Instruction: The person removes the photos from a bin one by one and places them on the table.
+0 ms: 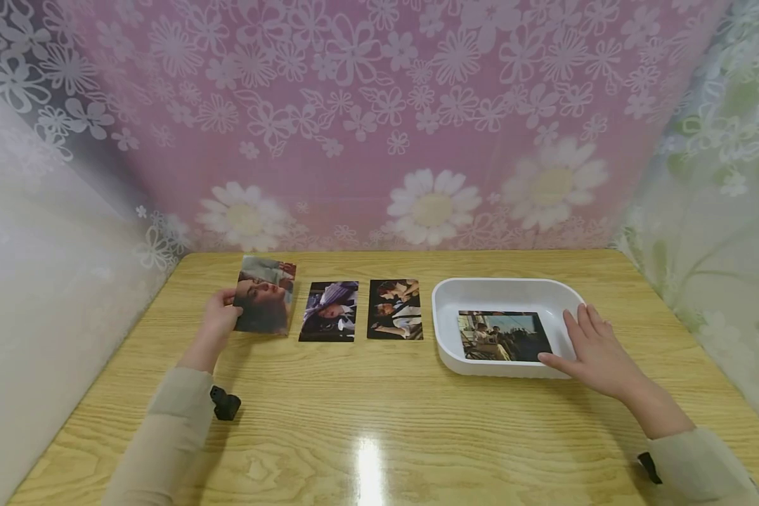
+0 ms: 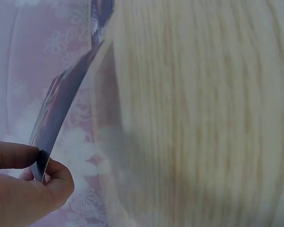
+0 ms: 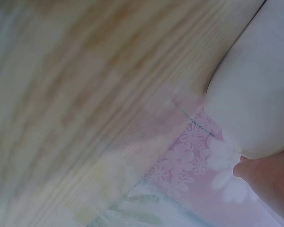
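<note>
My left hand [image 1: 220, 316] pinches a photo card [image 1: 266, 299] by its left edge, thumb in front and fingers behind. The card is raised and tilted above the far left of the table; in the left wrist view the same card [image 2: 61, 109] shows nearly edge-on between thumb and curled fingers. My right hand [image 1: 597, 355] rests at the right rim of a white tray [image 1: 443, 337], fingers extended and thumb over the front rim. Inside the tray lies another photo card [image 1: 506, 337]. The right wrist view shows the tray's outer wall [image 3: 260, 85] and part of that hand [image 3: 272, 182].
Two more photo cards, one with a purple striped shape [image 1: 330, 311] and one with dark tones [image 1: 395, 309], lie side by side between the left hand and the tray. The wood-grain table [image 1: 329, 422] ends at a pink flowered curtain [image 1: 354, 176].
</note>
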Demonstrator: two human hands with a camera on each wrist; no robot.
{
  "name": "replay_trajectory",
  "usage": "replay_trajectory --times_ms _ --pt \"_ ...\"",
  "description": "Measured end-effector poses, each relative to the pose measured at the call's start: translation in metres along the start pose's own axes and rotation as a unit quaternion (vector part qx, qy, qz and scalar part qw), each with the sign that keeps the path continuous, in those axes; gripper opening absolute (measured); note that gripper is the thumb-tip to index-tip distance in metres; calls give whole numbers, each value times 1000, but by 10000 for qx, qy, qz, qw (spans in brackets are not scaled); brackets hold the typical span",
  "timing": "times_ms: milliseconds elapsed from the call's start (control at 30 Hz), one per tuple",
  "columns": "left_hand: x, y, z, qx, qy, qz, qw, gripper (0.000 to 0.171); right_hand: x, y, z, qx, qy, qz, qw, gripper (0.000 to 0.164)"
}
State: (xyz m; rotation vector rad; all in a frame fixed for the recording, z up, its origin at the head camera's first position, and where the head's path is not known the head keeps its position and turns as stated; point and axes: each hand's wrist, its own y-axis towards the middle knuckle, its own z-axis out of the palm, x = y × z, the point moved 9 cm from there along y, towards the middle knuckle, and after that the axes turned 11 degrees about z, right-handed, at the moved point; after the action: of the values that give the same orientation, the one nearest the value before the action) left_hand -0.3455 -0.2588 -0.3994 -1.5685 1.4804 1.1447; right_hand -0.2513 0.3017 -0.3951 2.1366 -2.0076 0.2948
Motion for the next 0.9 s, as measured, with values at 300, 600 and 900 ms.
replay_trajectory --times_ms 300,600,900 --pt "4 5 -8 43 961 87 9953 53 1 0 0 -14 6 -16 10000 94" --pt "6 11 -1 724 2597 155 9628 54 1 -1 0 1 43 4 10000 94" --pt "19 14 6 1228 3433 237 9309 55 1 -1 0 2 79 2 10000 94"
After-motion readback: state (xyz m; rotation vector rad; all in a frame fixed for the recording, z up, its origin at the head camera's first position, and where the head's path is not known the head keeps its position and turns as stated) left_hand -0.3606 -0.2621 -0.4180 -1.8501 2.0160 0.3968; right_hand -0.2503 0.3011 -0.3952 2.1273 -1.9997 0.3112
